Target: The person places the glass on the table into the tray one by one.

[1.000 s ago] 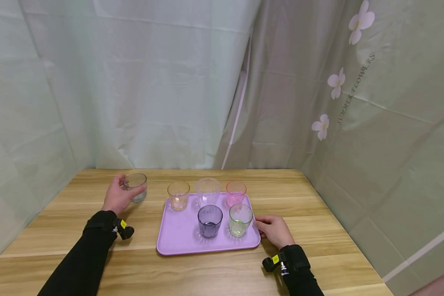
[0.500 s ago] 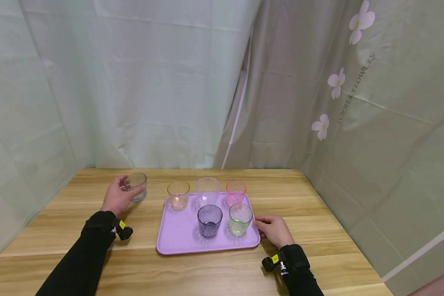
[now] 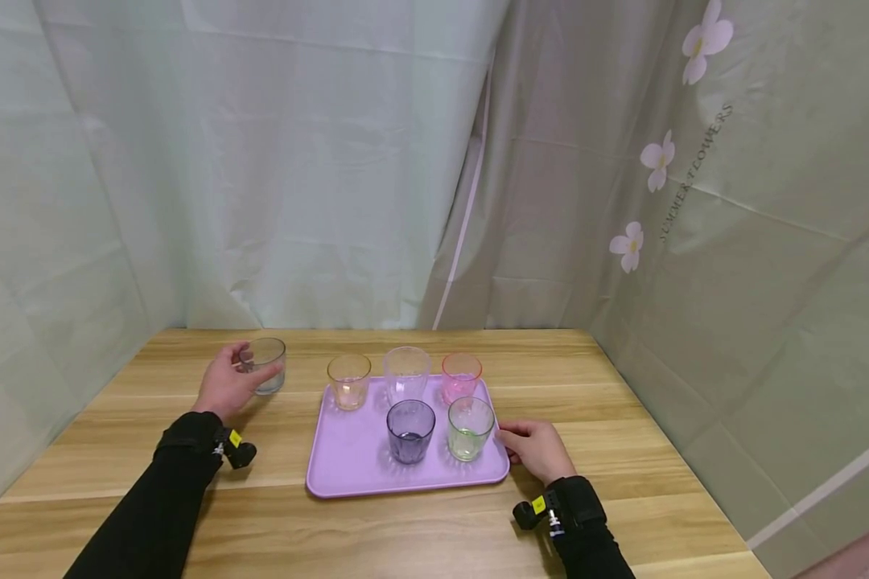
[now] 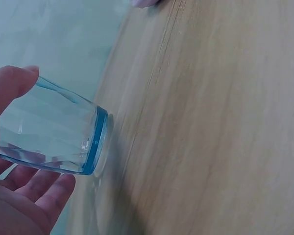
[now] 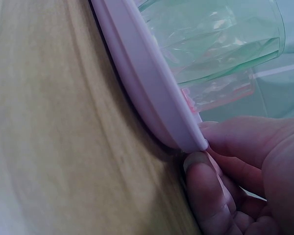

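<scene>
At the back left of the table, my left hand (image 3: 232,384) grips a clear drinking glass (image 3: 269,359), thumb on one side and fingers on the other. Seen from the left wrist, the glass (image 4: 54,132) has its base close to the wood. My right hand (image 3: 541,452) pinches the right edge of a purple tray (image 3: 348,462), thumb on top and a curled finger below the rim in the right wrist view. Nearest that hand on the tray stands a green-tinted glass (image 3: 471,434), with a dark purple glass (image 3: 410,438) to its left.
Along the tray's back stand an amber glass (image 3: 349,388), a clear glass (image 3: 407,376) and a pink glass (image 3: 462,379). The wooden table (image 3: 319,535) ends against a pale curtain (image 3: 319,177) at the back, and more curtain with printed flowers hangs at the right.
My left forearm has drifted very slightly to the left, the glass barely with it. The right hand and the tray have stayed in place.
</scene>
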Tool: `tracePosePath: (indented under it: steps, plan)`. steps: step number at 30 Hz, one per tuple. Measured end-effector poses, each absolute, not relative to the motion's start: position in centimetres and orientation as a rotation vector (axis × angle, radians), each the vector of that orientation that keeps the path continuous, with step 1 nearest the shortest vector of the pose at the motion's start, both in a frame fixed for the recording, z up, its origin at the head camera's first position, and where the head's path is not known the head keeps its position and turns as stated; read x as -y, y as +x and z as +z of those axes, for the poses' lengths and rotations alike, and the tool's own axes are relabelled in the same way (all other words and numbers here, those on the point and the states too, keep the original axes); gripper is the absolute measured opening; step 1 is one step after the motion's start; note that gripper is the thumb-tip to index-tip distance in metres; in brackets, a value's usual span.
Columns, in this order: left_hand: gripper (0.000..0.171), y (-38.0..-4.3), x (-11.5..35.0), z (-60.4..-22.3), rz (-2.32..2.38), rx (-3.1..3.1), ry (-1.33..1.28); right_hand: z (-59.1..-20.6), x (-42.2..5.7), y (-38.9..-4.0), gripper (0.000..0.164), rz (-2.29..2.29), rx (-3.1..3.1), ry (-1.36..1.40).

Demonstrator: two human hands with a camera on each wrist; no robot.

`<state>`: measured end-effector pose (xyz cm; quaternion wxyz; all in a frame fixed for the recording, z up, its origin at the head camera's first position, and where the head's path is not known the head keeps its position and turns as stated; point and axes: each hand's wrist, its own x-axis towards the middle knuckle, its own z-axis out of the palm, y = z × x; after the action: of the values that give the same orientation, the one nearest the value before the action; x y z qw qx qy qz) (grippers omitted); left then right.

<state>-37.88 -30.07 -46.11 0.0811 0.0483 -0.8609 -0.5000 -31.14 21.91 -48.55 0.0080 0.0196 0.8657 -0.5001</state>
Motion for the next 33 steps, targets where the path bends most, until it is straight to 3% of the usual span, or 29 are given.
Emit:
tracePosePath:
  steps: [33]
  plan:
    - [0.109,-36.2,30.1,-43.0,-1.395,2.693,0.053,-48.7,-21.9,-31.3,0.026,-1.563,-2.713,0.046]
